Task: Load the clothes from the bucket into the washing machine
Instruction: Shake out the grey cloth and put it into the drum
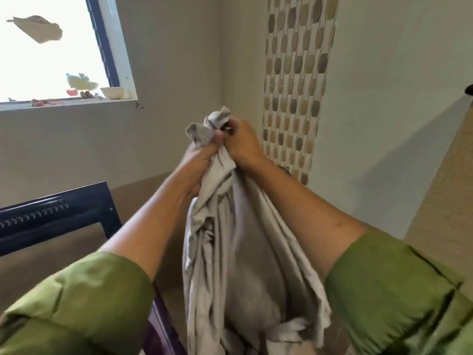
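You are gripping the grey cloth (238, 252) with your left hand (197, 162) and right hand (243, 144), bunched high; it is hanging below both. Its trailing end is risking snagging beneath your hands, probably dragging other clothes out.

Both hands are raised in front of the person, bunching the top of a pale grey cloth (240, 252). The left hand (197, 165) grips a gathered fold, thumb on top; the right hand (243, 144), just beside and slightly above it, pinches another bunch. The cloth hangs down between the forearms in long folds. Green sleeves (389, 290) cover the upper arms. Below the left hand stands a dark raised panel (56, 213), possibly the machine's lid.
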Demonstrator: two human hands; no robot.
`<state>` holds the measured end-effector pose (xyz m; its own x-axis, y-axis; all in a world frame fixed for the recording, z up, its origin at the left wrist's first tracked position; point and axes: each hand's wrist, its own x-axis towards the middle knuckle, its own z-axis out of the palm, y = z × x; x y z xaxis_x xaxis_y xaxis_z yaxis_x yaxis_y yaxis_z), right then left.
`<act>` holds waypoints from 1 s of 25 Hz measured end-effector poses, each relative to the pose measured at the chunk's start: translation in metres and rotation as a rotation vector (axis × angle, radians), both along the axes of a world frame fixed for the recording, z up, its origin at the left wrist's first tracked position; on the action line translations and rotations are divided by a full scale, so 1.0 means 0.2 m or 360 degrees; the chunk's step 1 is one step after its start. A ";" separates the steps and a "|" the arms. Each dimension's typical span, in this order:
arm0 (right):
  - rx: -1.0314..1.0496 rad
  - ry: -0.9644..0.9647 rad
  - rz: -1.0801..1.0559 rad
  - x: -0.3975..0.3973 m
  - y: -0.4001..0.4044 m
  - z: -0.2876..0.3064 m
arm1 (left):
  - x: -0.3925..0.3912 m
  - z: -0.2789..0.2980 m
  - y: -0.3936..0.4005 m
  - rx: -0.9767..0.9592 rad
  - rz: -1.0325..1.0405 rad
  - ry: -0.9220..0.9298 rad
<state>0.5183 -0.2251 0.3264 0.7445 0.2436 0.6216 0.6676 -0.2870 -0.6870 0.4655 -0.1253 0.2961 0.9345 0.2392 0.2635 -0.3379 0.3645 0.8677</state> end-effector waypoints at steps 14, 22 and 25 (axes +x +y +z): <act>-0.0531 0.0813 0.0788 -0.06 -0.30 -0.48 | -0.01 0.14 0.01 0.0653 0.0209 0.0360; -0.1951 0.0659 -0.0013 0.23 -0.50 -0.71 | -0.03 0.12 0.26 0.0522 0.0385 0.0402; -0.0828 0.0481 -0.0667 0.34 -0.58 -0.38 | -0.02 0.07 0.36 0.0079 0.0509 0.0226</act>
